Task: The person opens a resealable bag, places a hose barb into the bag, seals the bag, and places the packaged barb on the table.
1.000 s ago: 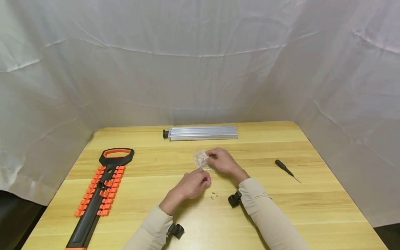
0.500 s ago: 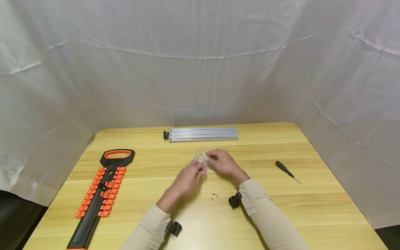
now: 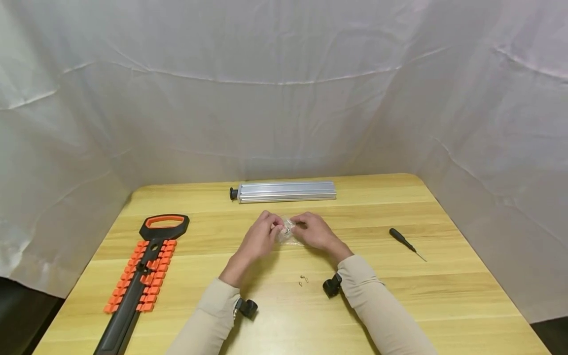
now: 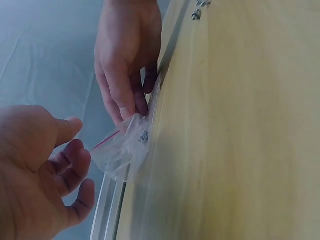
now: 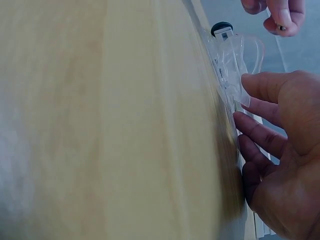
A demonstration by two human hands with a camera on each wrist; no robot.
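A clear zip bag [image 3: 289, 239] with small metal parts inside lies on the table between the hands. My right hand [image 3: 316, 231] holds its edge, thumb and index finger pinching the plastic in the right wrist view. My left hand [image 3: 258, 237] is at the bag's left side, fingers curled. In the right wrist view, a tiny metal piece [image 5: 282, 28] shows between the left thumb and fingertip; it is too small to tell its kind. The left wrist view shows the bag's red-lined opening [image 4: 107, 140] facing the left hand. Several loose small metal parts [image 3: 306, 280] lie nearer the person.
An aluminium profile [image 3: 287, 192] with a black knob lies along the back of the table [image 3: 377, 305]. At the left is a black holder with orange clips [image 3: 141, 266]. A black screwdriver [image 3: 401, 238] lies at the right. Pale curtains [image 3: 284, 113] enclose the table.
My left hand has moved forward from below the bag to its left side, and its fingers have curled at the opening. The right hand stays at the bag's right edge.
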